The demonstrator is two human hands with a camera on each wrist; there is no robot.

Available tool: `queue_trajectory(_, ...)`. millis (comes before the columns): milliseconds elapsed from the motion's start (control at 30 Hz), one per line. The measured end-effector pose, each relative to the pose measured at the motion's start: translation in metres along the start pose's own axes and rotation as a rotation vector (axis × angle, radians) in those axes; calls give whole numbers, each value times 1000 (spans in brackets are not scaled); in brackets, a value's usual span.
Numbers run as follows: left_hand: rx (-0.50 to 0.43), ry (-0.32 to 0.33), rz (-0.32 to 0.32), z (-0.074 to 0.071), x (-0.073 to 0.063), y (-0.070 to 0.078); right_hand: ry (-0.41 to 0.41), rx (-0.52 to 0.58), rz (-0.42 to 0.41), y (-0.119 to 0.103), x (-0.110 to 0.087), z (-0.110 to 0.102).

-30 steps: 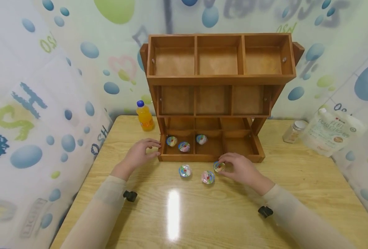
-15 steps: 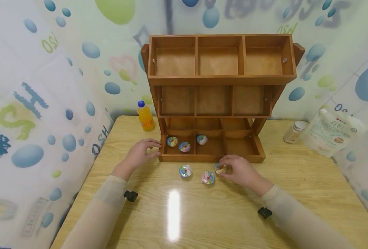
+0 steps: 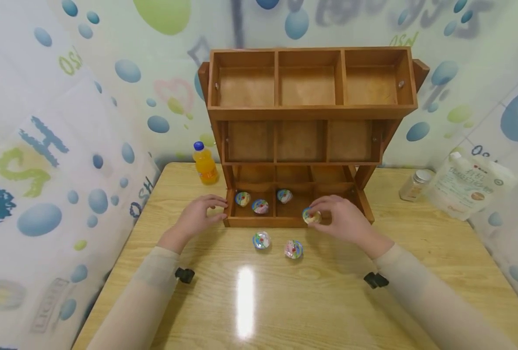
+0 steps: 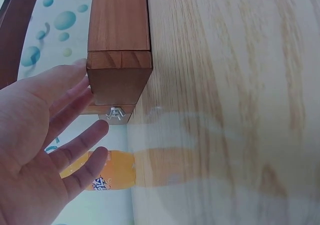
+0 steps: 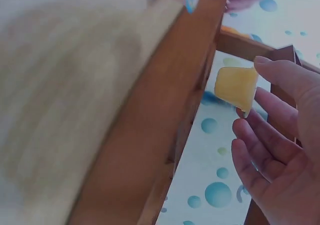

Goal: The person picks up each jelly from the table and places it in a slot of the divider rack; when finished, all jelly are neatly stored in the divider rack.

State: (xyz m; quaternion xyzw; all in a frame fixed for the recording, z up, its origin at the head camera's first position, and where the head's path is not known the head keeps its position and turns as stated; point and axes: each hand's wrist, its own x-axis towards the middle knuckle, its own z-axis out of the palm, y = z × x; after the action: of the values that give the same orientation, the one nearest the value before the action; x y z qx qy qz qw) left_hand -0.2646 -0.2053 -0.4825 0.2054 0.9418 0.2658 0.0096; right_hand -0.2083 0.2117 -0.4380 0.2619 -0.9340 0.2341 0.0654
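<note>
My right hand (image 3: 346, 218) pinches a yellow jelly cup (image 5: 232, 86) by its lidded end, between thumb and fingers. In the head view it holds this cup over the front board of the wooden rack's (image 3: 311, 113) bottom tier, near the divider between middle and right compartments. My left hand (image 3: 197, 218) touches the tier's left end with its fingers extended. Two jelly cups, a yellowish one (image 3: 242, 199) and a pinkish one (image 3: 260, 206), lie in the left compartment. Another cup (image 3: 284, 196) sits in the middle one. On the table are a whitish cup (image 3: 261, 240) and a pink cup (image 3: 293, 249).
An orange drink bottle (image 3: 206, 167) stands left of the rack. To the right are a lidded jar (image 3: 415, 185) and a white pouch (image 3: 469, 187) beside the patterned wall covering. The rack's upper two tiers each have three compartments.
My right hand has lifted the yellow jelly cup from the table in front of the rack, up and away from me to the bottom tier's front board. My left hand stays in place.
</note>
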Motion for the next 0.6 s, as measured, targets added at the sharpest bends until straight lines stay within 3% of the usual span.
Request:
queue_trajectory(200,9,-5,-1,0,0,0,11,48,1,10,27,0)
queue_trajectory(600,6,-12,-8,-3,-1,4,-86,89,-26,44,61,32)
